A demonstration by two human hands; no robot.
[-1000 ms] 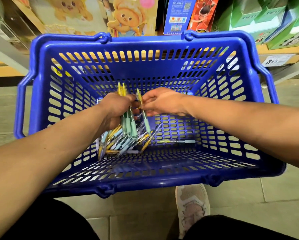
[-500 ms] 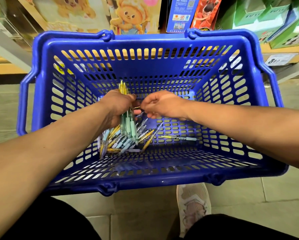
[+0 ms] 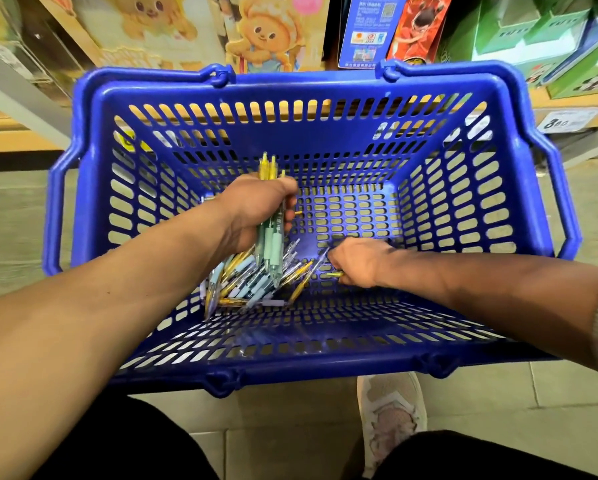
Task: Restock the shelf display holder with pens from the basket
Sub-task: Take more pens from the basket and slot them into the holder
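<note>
Nearest the camera, a pale shoe (image 3: 391,420) stands on the tiled floor just behind the near rim of the blue basket (image 3: 325,363), much as it did half a second ago. The change is in the right hand (image 3: 354,263): it was raised beside the left hand with its fingertips at the bundle, and it has since dropped to the basket floor. It now lies knuckles up, with its fingers curled down around a single yellow pen (image 3: 335,274) – the one that lay apart on the right of the heap.

Just left of that hand lies the heap of loose pens (image 3: 245,289), yellow, pale blue and lilac, in the near left part of the basket floor.

Above the heap, the left hand (image 3: 256,209) keeps its fist closed round a bundle of pens (image 3: 273,244), held nearly upright. The mint-green barrels point down at the heap and the yellow ends stick out above the knuckles.

Beyond the far wall of the basket is a shelf edge with a price label (image 3: 564,121) and boxed goods (image 3: 533,29) – no display holder can be made out.
</note>
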